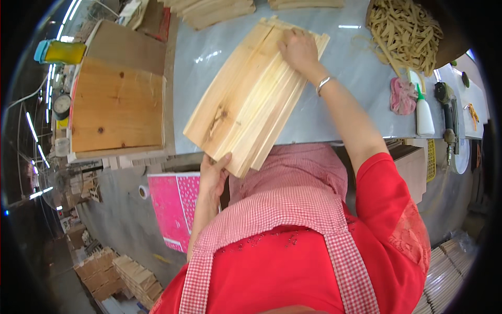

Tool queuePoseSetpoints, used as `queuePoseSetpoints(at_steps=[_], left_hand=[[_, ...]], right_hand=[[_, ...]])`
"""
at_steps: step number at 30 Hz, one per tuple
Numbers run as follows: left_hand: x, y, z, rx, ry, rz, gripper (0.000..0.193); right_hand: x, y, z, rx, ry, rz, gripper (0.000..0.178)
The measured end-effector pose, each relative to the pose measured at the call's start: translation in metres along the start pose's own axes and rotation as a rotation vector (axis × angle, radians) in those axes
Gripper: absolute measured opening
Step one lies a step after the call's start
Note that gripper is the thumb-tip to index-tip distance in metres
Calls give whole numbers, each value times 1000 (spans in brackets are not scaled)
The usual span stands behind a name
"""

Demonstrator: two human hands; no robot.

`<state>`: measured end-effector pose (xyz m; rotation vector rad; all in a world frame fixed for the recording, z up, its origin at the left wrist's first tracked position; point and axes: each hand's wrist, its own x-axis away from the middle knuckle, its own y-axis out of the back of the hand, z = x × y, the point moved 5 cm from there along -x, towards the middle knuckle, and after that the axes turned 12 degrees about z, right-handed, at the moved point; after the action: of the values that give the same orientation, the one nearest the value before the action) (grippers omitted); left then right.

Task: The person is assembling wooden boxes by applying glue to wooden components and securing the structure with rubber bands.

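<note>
A stack of thin pale wooden boards (pixel 235 99) lies slantwise over the table's near edge, its near end jutting toward my apron. A dark knot marks the wide top board, and narrower strips show along its right side. My left hand (pixel 212 175) grips the near left corner, thumb on top and the other fingers partly hidden underneath. At the far end, my right hand (pixel 299 51) is closed over the boards with its fingers bent; the fingertips are partly out of sight.
On the grey table (pixel 334 104), a heap of tan strips (pixel 405 34), a pink cloth (pixel 402 97) and a white squeeze bottle (pixel 424 118) stand at right. More wooden boards (pixel 217 10) lie at the far edge. A knotted wooden panel (pixel 117 107) is at left, a pink box (pixel 172 204) below.
</note>
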<state>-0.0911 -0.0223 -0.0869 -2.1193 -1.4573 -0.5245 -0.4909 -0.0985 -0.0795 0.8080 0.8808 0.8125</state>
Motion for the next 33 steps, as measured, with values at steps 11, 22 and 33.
queuePoseSetpoints(at_steps=[11,22,33], left_hand=[[2,4,1,60,0,5,57],[0,-9,7,186,43,35,58],[-14,31,-7,-658,123,194,51]], right_hand=[[0,-1,8,-60,17,-19,30],[5,-6,6,29,32,-24,29],[3,-7,4,-71,197,-31,37]])
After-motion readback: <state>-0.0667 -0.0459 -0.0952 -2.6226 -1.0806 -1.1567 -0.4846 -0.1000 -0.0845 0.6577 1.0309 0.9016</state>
